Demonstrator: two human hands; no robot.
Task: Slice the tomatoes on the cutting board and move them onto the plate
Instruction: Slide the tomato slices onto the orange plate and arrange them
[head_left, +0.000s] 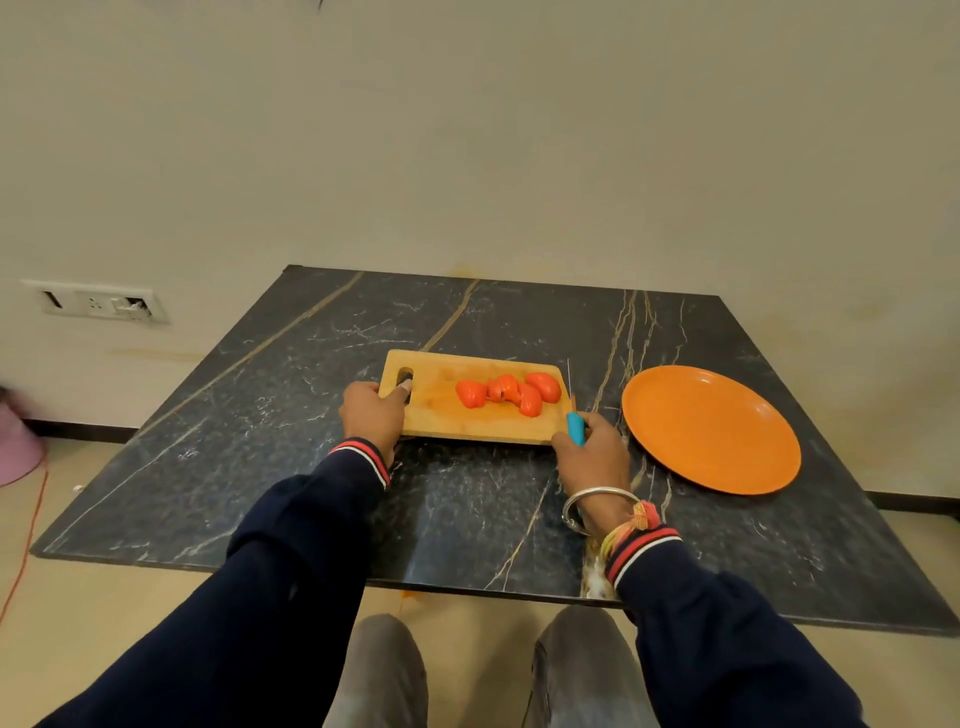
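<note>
Scanning left to right. Wall socket panel (96, 302) sits on the wall past the table's left edge. Below it on the floor are a blurred pink object (18, 447) and an orange cable (26, 540).

Table (260, 415) is dark stone with pale veins, back edge against the wall.

Left hand (374, 415) grips the left short end of the cutting board (457, 423). One fingertip lies on top at the handle slot (404, 375); the other fingers are hidden by the hand. The board is wood, lying flat near the table's middle, long side roughly parallel to the front edge.

Tomato pieces (509, 394) are red wedges in a loose cluster on the board's right half, touching each other, all within the board. Exact count unclear.

Right hand (592, 457) is closed round the blue handle of the knife (575, 428), just off the board's front right corner. The thin blade (569, 379) points away from the person along the board's right edge, edge-on to the camera. Cannot tell if the tip touches anything. The right wrist carries a metal bangle (597, 499) and a coloured thread band (631, 525).

Plate (711, 428), orange, lies flat to the right of the knife, near the table's right edge and apart from the board.
</note>
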